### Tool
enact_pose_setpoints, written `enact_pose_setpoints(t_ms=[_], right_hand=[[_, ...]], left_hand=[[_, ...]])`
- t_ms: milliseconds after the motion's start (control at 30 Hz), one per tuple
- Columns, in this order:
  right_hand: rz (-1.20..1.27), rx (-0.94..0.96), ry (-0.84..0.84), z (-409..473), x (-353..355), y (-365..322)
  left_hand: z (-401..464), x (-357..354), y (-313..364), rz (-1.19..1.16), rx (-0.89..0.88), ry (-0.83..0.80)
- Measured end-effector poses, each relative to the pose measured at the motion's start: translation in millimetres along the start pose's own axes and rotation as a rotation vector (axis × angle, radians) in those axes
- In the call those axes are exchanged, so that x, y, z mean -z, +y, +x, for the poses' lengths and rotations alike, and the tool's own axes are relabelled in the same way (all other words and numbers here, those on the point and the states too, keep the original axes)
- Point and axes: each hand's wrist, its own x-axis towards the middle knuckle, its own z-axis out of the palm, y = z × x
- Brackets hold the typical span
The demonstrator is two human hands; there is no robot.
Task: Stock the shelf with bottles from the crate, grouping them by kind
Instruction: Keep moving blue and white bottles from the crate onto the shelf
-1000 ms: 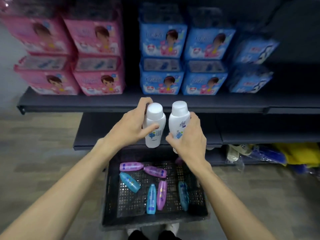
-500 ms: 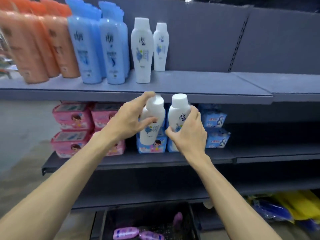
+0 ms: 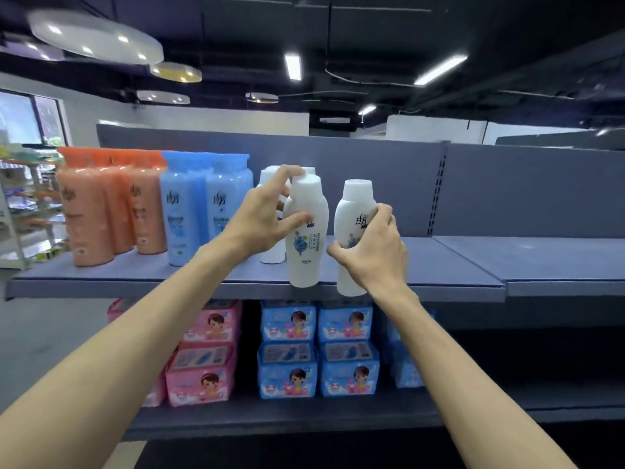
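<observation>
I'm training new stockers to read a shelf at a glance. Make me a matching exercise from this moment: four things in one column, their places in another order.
Things:
1. orange bottles
2. blue bottles
3. left hand
4. pink packs

Places:
A. lower shelf, left of the blue packs
B. far left of the top shelf
C. gripping a white bottle
D. between orange and white bottles

Pairs: 1-B, 2-D, 3-C, 4-A

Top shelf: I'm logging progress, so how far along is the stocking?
Done: orange bottles, blue bottles and a few white bottles stand grouped on the shelf. In hand: the left hand and right hand each hold a white bottle at the shelf's front edge, not yet set down. Left: the crate is out of view.
</observation>
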Motion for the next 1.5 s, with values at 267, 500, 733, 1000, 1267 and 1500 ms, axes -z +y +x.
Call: enact_pose_setpoints(t_ms=[267, 500, 733, 1000, 1267, 1500], right_hand=[[0.011, -0.059, -0.032, 26.7, -6.7, 19.8], [0.011, -0.041, -0.045, 28.7, -8.8, 24.1], [0.011, -0.054, -0.075, 32.0, -8.8, 23.4], [0.009, -0.075, -0.108, 39.5, -13.1, 20.3], [0.002, -0.086, -0.116, 36.8, -14.6, 21.2], [0.009, -0.121, -0.135, 26.7, -18.6, 27.1]], left_hand=[[23.7, -20.4, -19.1, -0.01, 0.051, -0.022], [18.4, -22.0, -28.5, -0.033, 0.09, -0.067], [19.3, -16.4, -27.7, -0.025, 0.138, -0.149], [32.4, -23.5, -30.5, -0.015, 0.175, -0.175], [14.9, -34.0, -25.1, -0.061, 0.187, -0.104], [-29.2, -96.9, -7.0, 0.279, 0.295, 0.255]])
